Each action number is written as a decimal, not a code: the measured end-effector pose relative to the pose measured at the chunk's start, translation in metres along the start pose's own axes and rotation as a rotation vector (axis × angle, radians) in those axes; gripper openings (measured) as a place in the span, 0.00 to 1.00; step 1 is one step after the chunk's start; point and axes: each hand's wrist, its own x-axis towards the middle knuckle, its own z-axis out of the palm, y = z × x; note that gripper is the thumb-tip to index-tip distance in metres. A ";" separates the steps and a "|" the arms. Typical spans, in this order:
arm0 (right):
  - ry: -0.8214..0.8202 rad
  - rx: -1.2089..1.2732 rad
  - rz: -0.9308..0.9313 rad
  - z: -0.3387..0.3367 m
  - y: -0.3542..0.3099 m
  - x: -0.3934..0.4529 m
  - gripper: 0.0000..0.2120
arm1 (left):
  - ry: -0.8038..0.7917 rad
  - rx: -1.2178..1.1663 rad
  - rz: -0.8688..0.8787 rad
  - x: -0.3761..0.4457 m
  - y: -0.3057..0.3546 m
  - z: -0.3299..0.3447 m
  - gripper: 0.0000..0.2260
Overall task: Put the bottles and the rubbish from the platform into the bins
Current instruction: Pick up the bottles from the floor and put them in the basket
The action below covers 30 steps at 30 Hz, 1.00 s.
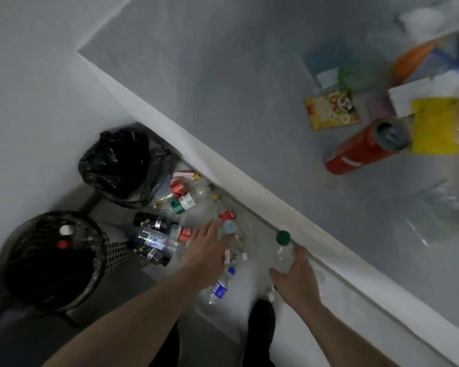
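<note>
Below, the right hand [293,280] grips a green-capped bottle [283,254]; the left hand [204,254] hangs spread, empty.

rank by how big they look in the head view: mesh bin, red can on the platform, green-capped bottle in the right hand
1. mesh bin
2. red can
3. green-capped bottle, partly hidden by the right hand; nearness makes true sizes unsure.

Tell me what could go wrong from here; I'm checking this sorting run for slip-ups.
1. The right hand holds the green-capped bottle over the clear bag of bottles, whose heap looks full; a dropped bottle may roll out onto the floor.
2. The open left hand reaches into that heap and could knock bottles loose.
3. The red can lies on its side on the platform and might roll.
</note>
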 end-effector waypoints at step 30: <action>-0.284 -0.398 -0.687 0.090 -0.249 -0.161 0.21 | 0.576 -0.846 -0.987 -0.300 -0.153 -0.077 0.08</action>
